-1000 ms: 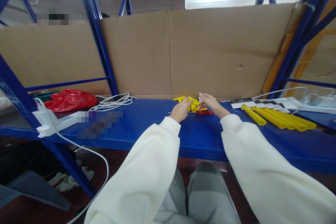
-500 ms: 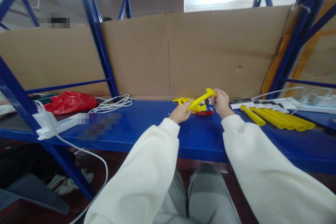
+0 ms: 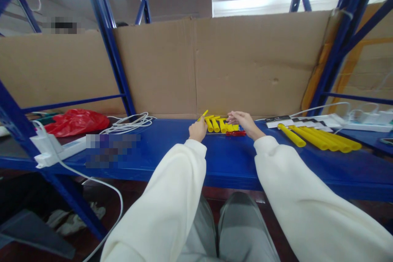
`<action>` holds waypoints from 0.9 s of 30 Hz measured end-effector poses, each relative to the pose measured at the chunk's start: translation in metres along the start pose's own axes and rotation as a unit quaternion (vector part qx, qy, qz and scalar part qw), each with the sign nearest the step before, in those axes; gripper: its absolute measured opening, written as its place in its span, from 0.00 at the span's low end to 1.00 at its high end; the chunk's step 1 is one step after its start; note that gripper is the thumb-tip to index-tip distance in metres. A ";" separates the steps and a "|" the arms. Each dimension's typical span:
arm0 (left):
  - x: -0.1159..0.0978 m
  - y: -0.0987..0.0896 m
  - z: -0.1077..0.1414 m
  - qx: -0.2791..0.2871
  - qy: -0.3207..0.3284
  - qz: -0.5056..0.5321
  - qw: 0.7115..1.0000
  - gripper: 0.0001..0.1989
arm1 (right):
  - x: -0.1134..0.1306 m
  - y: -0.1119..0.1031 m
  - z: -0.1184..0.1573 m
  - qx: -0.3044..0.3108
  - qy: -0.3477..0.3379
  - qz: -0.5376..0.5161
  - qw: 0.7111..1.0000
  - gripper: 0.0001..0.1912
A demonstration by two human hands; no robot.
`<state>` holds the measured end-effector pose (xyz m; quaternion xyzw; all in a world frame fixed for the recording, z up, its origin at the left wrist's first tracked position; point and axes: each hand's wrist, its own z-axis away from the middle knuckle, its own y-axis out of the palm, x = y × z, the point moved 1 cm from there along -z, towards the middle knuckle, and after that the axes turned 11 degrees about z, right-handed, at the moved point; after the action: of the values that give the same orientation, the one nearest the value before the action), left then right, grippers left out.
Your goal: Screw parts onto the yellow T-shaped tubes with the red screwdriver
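My left hand (image 3: 198,129) is closed around a yellow plastic piece (image 3: 205,113), whose narrow end sticks up past the fingers. Beside it, several similar yellow pieces with tube-like bodies and angled heads (image 3: 216,126) lie side by side on the blue shelf (image 3: 172,147). My right hand (image 3: 244,123) hovers over the right end of this row, fingers spread, with nothing visible in it. Just in front of the row lies a red-handled screwdriver (image 3: 236,133). Some of the pieces are partly hidden behind my right fingers.
Several yellow tubes (image 3: 319,139) lie on the right, with a black-and-white strip (image 3: 294,122) behind them. A red plastic bag (image 3: 80,123), coiled white cable (image 3: 132,123) and white power strip (image 3: 61,151) are on the left. Cardboard (image 3: 233,65) walls the back between blue posts.
The yellow piece held between both hands has moved left and down to the row, in my left hand. My right hand has let go of it and opened, moving slightly left.
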<state>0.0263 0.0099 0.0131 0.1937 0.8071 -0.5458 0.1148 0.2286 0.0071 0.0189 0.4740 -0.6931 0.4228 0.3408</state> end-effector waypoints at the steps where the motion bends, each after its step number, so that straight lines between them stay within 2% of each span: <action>1: 0.001 0.002 -0.002 0.004 -0.003 0.006 1.000 0.26 | 0.000 0.003 0.001 0.018 -0.014 0.015 1.000 0.16; 5: 0.009 0.012 -0.007 0.017 -0.016 0.069 0.997 0.34 | 0.001 0.010 0.004 0.063 -0.056 0.096 0.992 0.19; 8: 0.014 0.020 -0.009 0.005 -0.030 0.152 0.988 0.38 | 0.005 0.002 0.006 0.030 -0.097 0.241 0.965 0.18; 11: 0.013 0.019 -0.009 -0.056 -0.024 0.239 0.969 0.37 | 0.012 -0.019 0.005 -0.082 -0.118 0.413 0.899 0.15; 13: 0.011 0.015 -0.009 -0.117 -0.001 0.301 0.946 0.36 | 0.014 -0.039 0.004 -0.183 -0.097 0.480 0.853 0.18; 15: 0.010 0.010 -0.010 -0.181 0.029 0.358 0.915 0.35 | 0.011 -0.062 0.005 -0.300 -0.048 0.516 0.801 0.29; 16: 0.011 0.007 -0.011 -0.206 0.042 0.379 0.901 0.35 | 0.007 -0.073 0.006 -0.338 -0.009 0.528 0.779 0.36; 18: 0.012 0.005 -0.012 -0.225 0.056 0.398 0.887 0.34 | -0.009 -0.092 0.011 -0.366 0.066 0.536 0.758 0.43; 20: 0.012 0.006 -0.013 -0.194 0.059 0.383 0.901 0.30 | -0.027 -0.104 0.018 -0.350 0.146 0.531 0.757 0.41; 23: 0.006 0.014 -0.010 -0.063 0.096 0.304 0.946 0.19 | -0.046 -0.108 0.027 -0.282 0.279 0.519 0.757 0.34; 25: 0.000 0.021 -0.006 0.018 0.154 0.246 0.957 0.16 | -0.049 -0.106 0.028 -0.245 0.315 0.526 0.751 0.31; 27: -0.002 0.026 -0.003 0.072 0.189 0.195 0.960 0.17 | -0.045 -0.102 0.027 -0.228 0.309 0.540 0.749 0.28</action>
<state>0.0398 0.0208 -0.0068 0.4546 0.7190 -0.5233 0.0505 0.3377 -0.0210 -0.0047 -0.2275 -0.7663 0.4888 0.3495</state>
